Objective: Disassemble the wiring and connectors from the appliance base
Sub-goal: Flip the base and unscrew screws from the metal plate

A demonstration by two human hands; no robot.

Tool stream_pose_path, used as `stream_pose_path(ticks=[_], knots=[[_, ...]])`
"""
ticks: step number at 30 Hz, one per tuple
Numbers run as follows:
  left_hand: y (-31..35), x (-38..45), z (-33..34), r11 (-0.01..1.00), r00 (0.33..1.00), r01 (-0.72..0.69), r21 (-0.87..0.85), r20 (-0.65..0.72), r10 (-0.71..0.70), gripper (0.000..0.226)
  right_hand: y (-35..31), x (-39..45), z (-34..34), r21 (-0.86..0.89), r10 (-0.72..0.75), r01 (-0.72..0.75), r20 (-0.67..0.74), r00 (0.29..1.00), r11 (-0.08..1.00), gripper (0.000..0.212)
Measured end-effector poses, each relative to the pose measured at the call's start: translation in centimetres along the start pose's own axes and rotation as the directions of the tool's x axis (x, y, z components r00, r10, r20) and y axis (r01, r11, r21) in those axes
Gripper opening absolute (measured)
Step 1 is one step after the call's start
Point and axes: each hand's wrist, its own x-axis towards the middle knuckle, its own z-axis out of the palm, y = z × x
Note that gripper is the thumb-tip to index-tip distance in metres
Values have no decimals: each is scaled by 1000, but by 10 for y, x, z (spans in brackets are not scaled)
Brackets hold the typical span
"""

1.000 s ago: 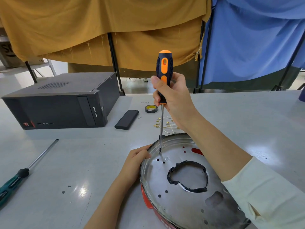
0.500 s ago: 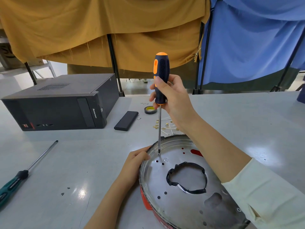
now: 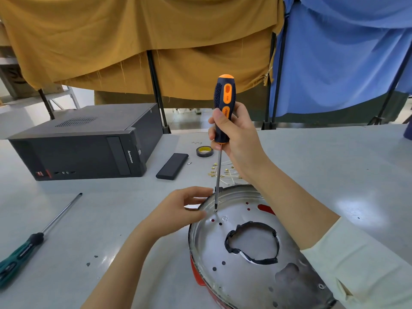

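Computer case (image 3: 89,148), tape roll (image 3: 204,151), green screwdriver (image 3: 33,241) around appliance base (image 3: 256,253).

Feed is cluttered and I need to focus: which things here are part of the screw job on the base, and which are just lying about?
In use:
- orange-handled screwdriver, held in the right hand, tip on the plate
- appliance base, rim steadied by the left hand

Lying about:
- computer tower
- green screwdriver
- tape roll
- black slab
- brass terminals with wires
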Motion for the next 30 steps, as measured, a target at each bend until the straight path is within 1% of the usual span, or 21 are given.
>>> stream_pose_path(ticks=[2,4,8,12,14,15,16,17,19,20,21,22,24,26,27,28,29,30], knots=[[4,2,2,996,1000,-3,92,-10,4,41,-4,0,0,11,-15,15,1,1000,1000,8],[7,4,7,990,999,-18,140,-41,24,36,-10,0,0,22,-36,36,4,999,999,7],[11,7,14,974,981,-55,219,-169,93,13,-20,2,-1,45,-67,66,22,998,997,8],[12,5,18,985,965,-98,141,-228,129,14,-27,1,-4,98,-79,79,-1,997,992,15],[10,4,14,991,954,-92,102,-275,117,12,-32,0,-7,94,-63,66,-38,997,993,15],[8,4,10,994,945,-81,69,-311,99,11,-35,0,-10,54,-45,49,-71,996,997,12],[6,3,4,997,933,-72,31,-351,78,11,-39,1,-14,-29,-27,24,-106,994,999,11],[3,3,-3,998,918,-65,6,-392,62,11,-44,1,-19,-158,-6,-14,-123,992,987,16],[-4,2,-17,998,890,-53,16,-452,55,11,-50,-2,-32,-417,92,-114,-73,993,902,28],[-8,1,-21,999,886,-43,28,-462,51,13,-51,-5,-38,-468,166,-155,-18,986,870,33],[-12,2,-24,999,887,-33,30,-460,43,15,-50,-8,-43,-460,231,-189,36,972,867,36],[-16,3,-25,999,891,-22,28,-453,32,16,-48,-11,-48,-422,266,-213,69,962,881,34],[-25,7,-25,999,893,20,26,-451,-6,19,-44,-14,-57,-302,245,-221,42,969,927,23],[-34,12,-27,997,876,77,3,-478,-66,18,-42,-15,-69,-189,179,-177,-10,984,966,13],[-39,15,-27,994,863,108,5,-497,-92,16,-40,-15,-76,-189,148,-146,1,989,971,10],[-42,20,-28,989,851,142,36,-515,-103,15,-36,-15,-83,-243,128,-115,40,991,963,9],[-42,25,-28,981,845,173,92,-526,-100,14,-29,-17,-88,-339,127,-89,93,987,936,11],[-41,34,-29,971,844,193,144,-529,-89,12,-20,-20,-91,-461,146,-64,145,979,885,15]])
